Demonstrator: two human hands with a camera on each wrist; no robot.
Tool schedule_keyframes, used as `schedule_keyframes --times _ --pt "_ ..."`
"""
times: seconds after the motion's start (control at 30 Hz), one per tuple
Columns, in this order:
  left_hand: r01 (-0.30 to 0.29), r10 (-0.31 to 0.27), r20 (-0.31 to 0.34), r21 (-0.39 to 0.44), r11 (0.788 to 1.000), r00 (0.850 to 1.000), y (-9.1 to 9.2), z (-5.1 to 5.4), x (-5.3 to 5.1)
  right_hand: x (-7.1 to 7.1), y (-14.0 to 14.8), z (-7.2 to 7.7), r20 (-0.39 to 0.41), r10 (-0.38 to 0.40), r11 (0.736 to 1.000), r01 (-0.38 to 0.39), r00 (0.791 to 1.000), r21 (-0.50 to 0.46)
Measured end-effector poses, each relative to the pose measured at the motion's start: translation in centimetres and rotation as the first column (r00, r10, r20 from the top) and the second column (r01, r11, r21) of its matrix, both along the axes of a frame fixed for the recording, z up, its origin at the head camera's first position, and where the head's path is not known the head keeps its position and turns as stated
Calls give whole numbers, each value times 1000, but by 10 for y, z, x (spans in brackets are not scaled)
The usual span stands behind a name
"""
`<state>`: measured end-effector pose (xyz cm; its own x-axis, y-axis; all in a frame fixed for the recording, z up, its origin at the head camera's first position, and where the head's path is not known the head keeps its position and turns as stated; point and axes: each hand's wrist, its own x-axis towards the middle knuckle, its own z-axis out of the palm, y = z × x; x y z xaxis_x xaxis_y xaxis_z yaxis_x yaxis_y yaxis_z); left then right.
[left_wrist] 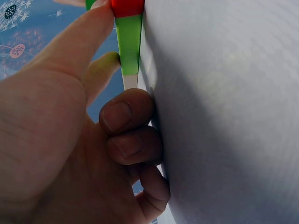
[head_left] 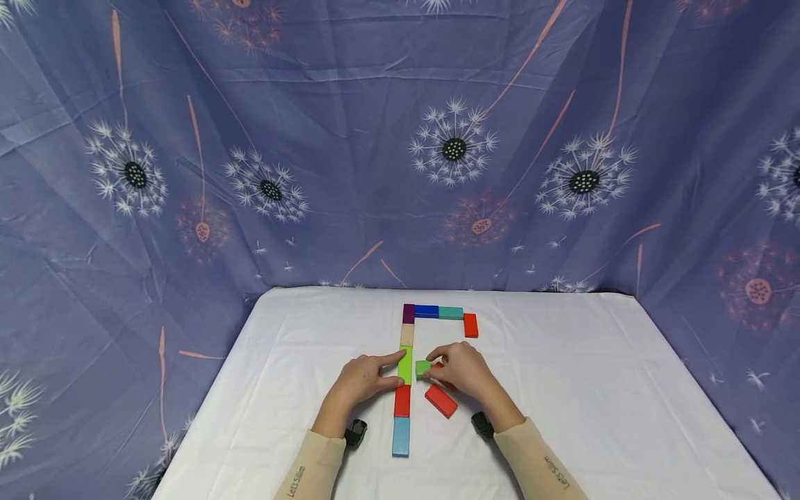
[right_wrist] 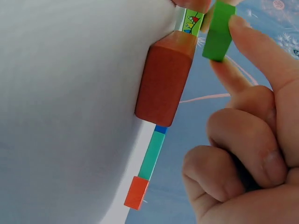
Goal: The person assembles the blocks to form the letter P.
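Between thumb and index finger, my right hand [head_left: 467, 368] pinches a small green block [head_left: 422, 369], held just right of a column of blocks. In the right wrist view that green block [right_wrist: 219, 30] is tilted, and the other fingers are curled. My left hand [head_left: 361, 376] touches the lime green block [head_left: 405, 365] of the column with its extended index finger and thumb, near its two ends. Below it in the column lie a red block [head_left: 402, 401] and a light blue block [head_left: 401, 437]. Above it are a beige block [head_left: 407, 335] and a purple block [head_left: 409, 314].
From the column's top, a blue block [head_left: 426, 312] and a teal block [head_left: 451, 313] run right to an upright-lying red block [head_left: 471, 326]. A loose red block [head_left: 441, 401] lies below my right hand; another red one is partly hidden under it. White cloth [head_left: 562, 389] covers the table.
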<state>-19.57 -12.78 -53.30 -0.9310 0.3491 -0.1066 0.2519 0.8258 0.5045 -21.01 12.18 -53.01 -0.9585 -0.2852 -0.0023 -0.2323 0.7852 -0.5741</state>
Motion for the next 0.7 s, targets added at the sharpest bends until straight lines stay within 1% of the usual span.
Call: schedule_keyframes --times 0.17,0.27,0.43,0.53,0.7 --pt "-5 5 8 1 1000 1000 0 0 0 -3 3 2 26 -68 993 70 997 -94" --pt "-9 9 11 1 1000 1000 0 1 0 -5 5 3 43 -106 983 112 993 -148" --pt "-15 15 10 -2 1000 1000 1 2 0 -12 7 3 83 -158 963 172 984 -208" --pt "-17 17 10 -5 1000 1000 1 2 -1 -18 6 2 99 -181 955 199 978 -218" --pt "-17 17 15 -2 1000 1000 2 2 0 -26 0 2 101 -193 957 210 976 -201"
